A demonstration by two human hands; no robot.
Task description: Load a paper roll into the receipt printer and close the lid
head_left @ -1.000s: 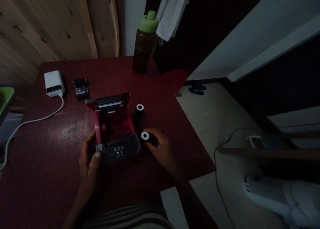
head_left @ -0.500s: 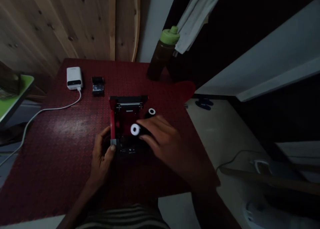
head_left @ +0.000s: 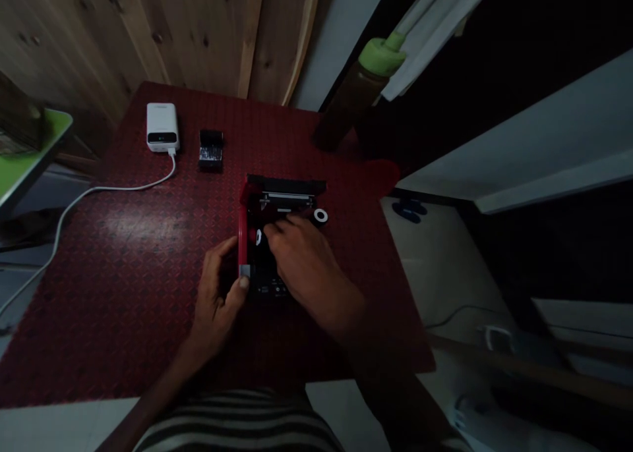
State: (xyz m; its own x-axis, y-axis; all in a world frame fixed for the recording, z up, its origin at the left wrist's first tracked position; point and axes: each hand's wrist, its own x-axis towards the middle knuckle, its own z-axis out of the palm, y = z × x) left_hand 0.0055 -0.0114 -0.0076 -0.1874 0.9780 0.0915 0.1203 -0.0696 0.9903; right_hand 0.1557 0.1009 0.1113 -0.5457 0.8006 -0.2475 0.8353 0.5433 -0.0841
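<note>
In front of me on the table stands a red and black device (head_left: pixel 242 238) with its lid (head_left: pixel 287 185) raised. My left hand (head_left: pixel 220 287) grips its left side, thumb on the grey front corner and fingers along the red wall. My right hand (head_left: pixel 301 254) reaches down into the open compartment, fingers closed around a black roll (head_left: pixel 258 237). Only the roll's white-cored left end shows, close to the inner left wall; the hand hides the rest. Beside the device's right side, a second black roll with a white core (head_left: pixel 320 215) is partly covered by my right hand.
A white power bank (head_left: pixel 162 126) with a white cable (head_left: pixel 116 188) lies on the red table (head_left: pixel 148 307) at the back left. Near it is a small black object (head_left: pixel 211 150). A dark bottle with a green cap (head_left: pixel 382 56) stands at the back right, before a red item (head_left: pixel 380 177).
My right hand has lowered the black roll from above the device into its compartment. The left hand keeps its grip. The whole view has shifted, so the table things appear farther right.
</note>
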